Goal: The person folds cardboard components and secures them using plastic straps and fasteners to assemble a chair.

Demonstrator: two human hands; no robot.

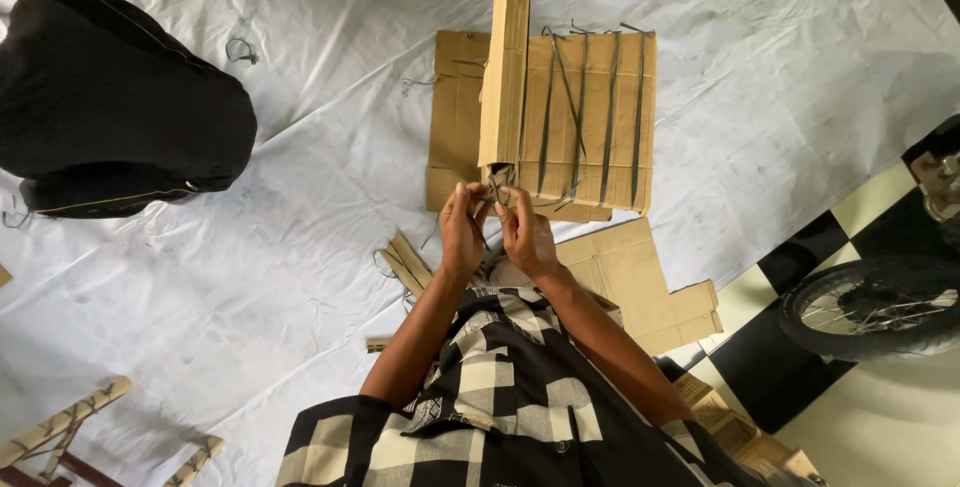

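Note:
A long folded cardboard beam stands up toward me from the floor. My left hand and my right hand meet at its near end, fingers pinched on a thin dark strap tied there. Behind the beam lies a flat cardboard panel with several dark straps laid across it. My arms reach out over a black-and-white checked cloth.
A white sheet covers the floor. A dark bag or garment lies at the left. Cardboard scraps and strips lie near me. A wheel rests on checkered tiles at the right. Bound cardboard frames sit bottom left.

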